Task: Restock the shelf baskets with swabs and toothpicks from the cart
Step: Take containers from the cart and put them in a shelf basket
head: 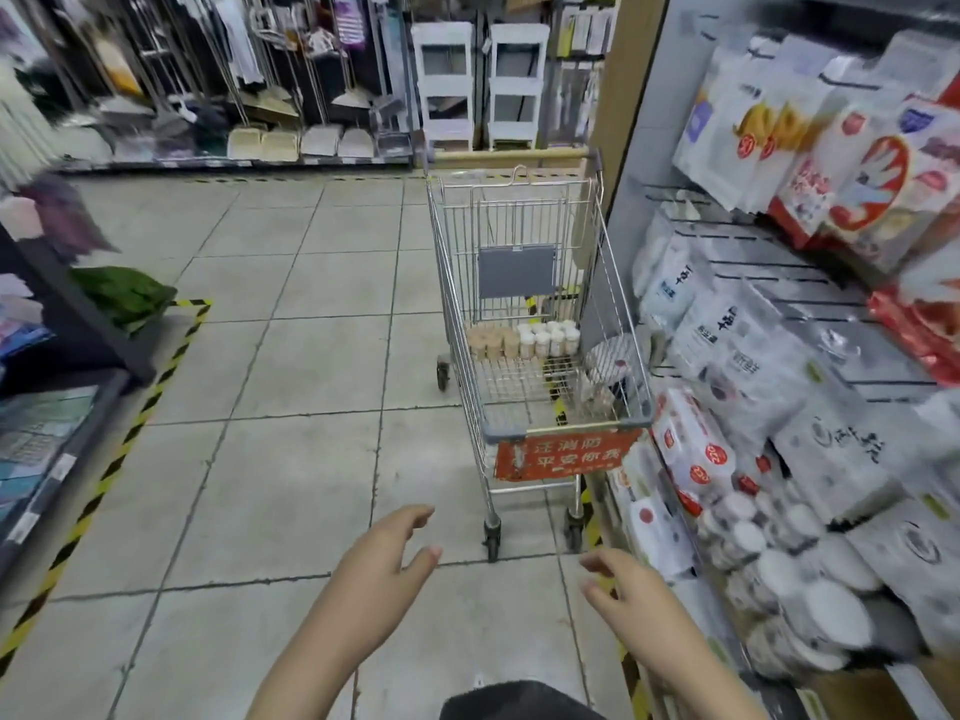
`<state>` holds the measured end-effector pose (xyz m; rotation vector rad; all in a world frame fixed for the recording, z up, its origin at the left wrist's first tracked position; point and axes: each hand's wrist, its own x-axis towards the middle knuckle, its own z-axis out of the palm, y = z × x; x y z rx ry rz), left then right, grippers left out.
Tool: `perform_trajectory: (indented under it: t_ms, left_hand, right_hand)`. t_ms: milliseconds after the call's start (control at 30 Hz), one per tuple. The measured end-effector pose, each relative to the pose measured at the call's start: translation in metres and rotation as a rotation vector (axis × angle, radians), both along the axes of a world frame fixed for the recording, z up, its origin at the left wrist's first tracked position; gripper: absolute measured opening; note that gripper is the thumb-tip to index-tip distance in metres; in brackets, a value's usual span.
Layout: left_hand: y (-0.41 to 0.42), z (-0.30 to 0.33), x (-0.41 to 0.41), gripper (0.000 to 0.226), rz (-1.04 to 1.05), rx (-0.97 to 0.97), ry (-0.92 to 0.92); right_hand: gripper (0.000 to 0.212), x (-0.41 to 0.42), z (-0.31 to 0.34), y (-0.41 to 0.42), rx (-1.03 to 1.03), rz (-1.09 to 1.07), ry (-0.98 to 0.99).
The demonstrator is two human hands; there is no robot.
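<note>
Ahead, cart lengthwise away from viewer — left hand, right hand spread, empty

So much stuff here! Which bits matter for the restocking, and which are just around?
For the job: cart; small jars inside it; left hand; right hand, both empty.
Just around: dustpans; white racks; green bundle.

The shelf right of the cart is motion-blurred, its packet print unreadable, and runs off the right edge. Jars in the cart are too small to tell swabs from toothpicks. Both forearms are cut by the bottom edge. Racks left of the cart are blurred and cropped.
</note>
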<state>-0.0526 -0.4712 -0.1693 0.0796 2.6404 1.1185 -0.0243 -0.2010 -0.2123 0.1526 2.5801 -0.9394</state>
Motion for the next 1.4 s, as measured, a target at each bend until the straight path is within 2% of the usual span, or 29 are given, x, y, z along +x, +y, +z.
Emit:
perform_trajectory:
  t_ms: [200, 300, 433, 567, 767, 933, 1167, 1400]
  left_hand:
    - [-0.032, 0.0, -0.104, 0.034, 0.089, 0.019, -0.012]
    - [-0.052, -0.008, -0.15, 0.027, 0.094, 0.014, -0.059]
    - [-0.081, -0.021, -0.225, 0.025, 0.098, -0.003, -0.144]
    - [-0.103, -0.029, -0.323, 0.024, 0.023, -0.053, -0.145]
    - [-0.113, -0.024, -0.475, 0.019, -0.227, -0.153, -0.1]
    - [-0.068, -0.033, -0.566, 0.024, -0.459, -0.217, -0.078]
    - [0.05, -0.056, -0.633, 0.03, -0.81, -0.25, -0.094]
    - [0.158, -0.111, -0.703, 0.036, -0.979, -0.35, -0.163]
  right_hand:
    - [0.025, -0.125, 0.004, -0.018, 0.006, -0.009, 0.085]
    - [0.026, -0.176, 0.004, -0.033, -0.009, 0.008, 0.128]
    - [0.025, -0.242, -0.005, -0.054, -0.068, -0.076, 0.111]
    - [0.027, -0.308, -0.022, -0.068, -0.086, -0.185, 0.059]
    - [0.028, -0.379, -0.039, -0.083, -0.082, -0.4, -0.02]
    - [0.029, -0.406, -0.05, -0.077, -0.098, -0.576, -0.081]
    - [0.029, -0.442, -0.078, -0.04, -0.151, -0.762, -0.136]
    - [0.025, -0.511, -0.111, 0.011, -0.172, -0.827, -0.189]
